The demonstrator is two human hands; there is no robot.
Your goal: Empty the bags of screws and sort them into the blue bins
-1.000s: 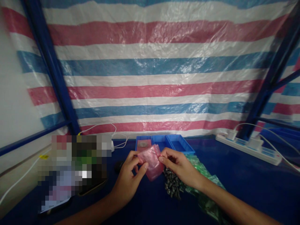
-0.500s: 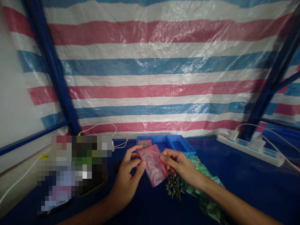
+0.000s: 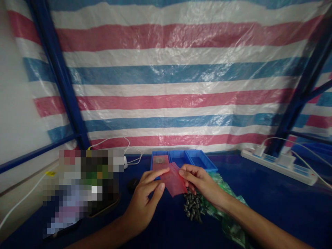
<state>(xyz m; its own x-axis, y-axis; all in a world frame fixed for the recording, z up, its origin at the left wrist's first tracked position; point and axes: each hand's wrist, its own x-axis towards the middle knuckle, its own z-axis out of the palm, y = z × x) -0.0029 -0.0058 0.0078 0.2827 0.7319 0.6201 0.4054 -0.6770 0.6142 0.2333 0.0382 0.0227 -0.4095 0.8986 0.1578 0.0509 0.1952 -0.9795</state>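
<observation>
A small pink translucent zip bag (image 3: 173, 183) hangs at a slant between my hands over the blue table. My right hand (image 3: 195, 177) pinches its right edge between thumb and fingers. Beside the bag's left edge is my left hand (image 3: 147, 193), thumb and fingers apart; whether the fingertips touch the plastic I cannot tell. Below my right hand lies a heap of small dark metal pieces (image 3: 192, 206), too small to name. Green plastic packets (image 3: 223, 193) spread under and past my right wrist.
Behind the hands stands a blue divided tray (image 3: 201, 160); its left compartment holds a pink bag (image 3: 160, 160). A round black object (image 3: 132, 185) lies left. A white power strip (image 3: 278, 167) with cables is at right. Blurred items fill the left side.
The pink bag has turned and folded, now showing a shorter, deeper-coloured face. My left thumb and fingers have moved slightly right, with the fingers straighter.
</observation>
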